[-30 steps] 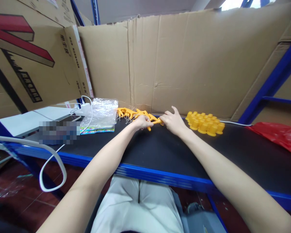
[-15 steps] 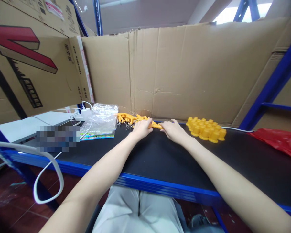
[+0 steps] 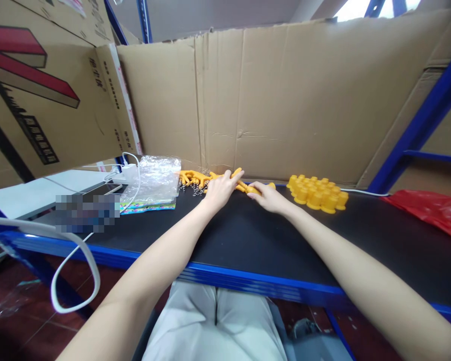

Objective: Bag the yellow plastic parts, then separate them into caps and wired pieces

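Red bag (image 3: 432, 213), clear plastic bags (image 3: 157, 176), white cable (image 3: 75, 260)

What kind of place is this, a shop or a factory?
Probably a small packing workshop or stockroom: a blue metal shelf rack walled with flattened cardboard, and heaps of identical yellow plastic parts by the hands.

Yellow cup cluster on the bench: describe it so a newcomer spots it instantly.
On the black bench top, look along the cardboard back wall, just right of the right hand. The yellow cup cluster stands there: stubby upright pieces packed together, unlike the branching yellow pieces lying flat further left.
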The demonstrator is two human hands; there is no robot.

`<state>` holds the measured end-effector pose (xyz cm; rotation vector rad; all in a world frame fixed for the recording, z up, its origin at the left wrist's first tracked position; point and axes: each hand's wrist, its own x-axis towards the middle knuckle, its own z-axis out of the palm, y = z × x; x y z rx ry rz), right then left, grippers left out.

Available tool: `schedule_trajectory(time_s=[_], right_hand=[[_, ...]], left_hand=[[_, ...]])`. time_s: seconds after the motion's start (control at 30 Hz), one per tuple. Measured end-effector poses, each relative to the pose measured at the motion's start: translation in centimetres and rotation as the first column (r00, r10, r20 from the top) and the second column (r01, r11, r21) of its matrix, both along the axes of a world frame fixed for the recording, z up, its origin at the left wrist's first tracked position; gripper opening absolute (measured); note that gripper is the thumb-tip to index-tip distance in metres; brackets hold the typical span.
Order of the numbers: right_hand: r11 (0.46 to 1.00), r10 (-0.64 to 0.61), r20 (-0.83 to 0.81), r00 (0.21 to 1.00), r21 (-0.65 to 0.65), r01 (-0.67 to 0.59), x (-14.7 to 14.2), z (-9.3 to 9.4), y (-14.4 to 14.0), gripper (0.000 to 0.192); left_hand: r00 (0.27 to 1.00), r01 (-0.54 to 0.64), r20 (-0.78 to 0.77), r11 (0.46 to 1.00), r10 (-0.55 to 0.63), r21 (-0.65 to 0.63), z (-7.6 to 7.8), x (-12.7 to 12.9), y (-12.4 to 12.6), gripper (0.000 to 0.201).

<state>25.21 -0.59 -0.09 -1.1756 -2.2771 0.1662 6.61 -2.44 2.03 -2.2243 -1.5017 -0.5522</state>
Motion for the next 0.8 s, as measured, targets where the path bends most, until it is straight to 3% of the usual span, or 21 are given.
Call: schedule_trajectory(time_s=[0.1, 0.2, 0.43, 0.67, 0.8], right_hand=[[0.988, 0.061, -0.1, 0.993, -0.133, -0.074, 0.1, -0.2, 0.3, 0.018], [0.991, 0.018, -0.057, 0.998, -0.131, -0.026, 0.1, 0.0, 0.1, 0.02], [0.986, -0.157, 0.123, 0.98, 0.066, 0.15, -0.6, 1.0, -0.7, 0.018], [0.948, -0.264, 0.264, 0.928, 0.25, 0.198, -1.2, 1.6, -1.7, 0.019], [0.884, -0.345, 0.397, 0.851, 0.442, 0.152, -1.5, 1.9, -2.2, 0.02]], left_hand=[[1.0, 0.021, 0.005, 0.999, -0.021, -0.026, 0.0, -0.3, 0.1, 0.045], [0.999, 0.033, -0.004, 0.998, -0.033, -0.044, -0.2, -0.4, 0.2, 0.045], [1.0, 0.005, 0.007, 0.997, -0.005, -0.076, -0.1, -0.1, 0.2, 0.045], [0.99, 0.036, 0.138, 0.994, -0.022, -0.098, -0.2, 0.0, 0.6, 0.043], [0.973, 0.092, 0.229, 0.956, -0.027, -0.279, -0.6, 0.1, 1.0, 0.031]])
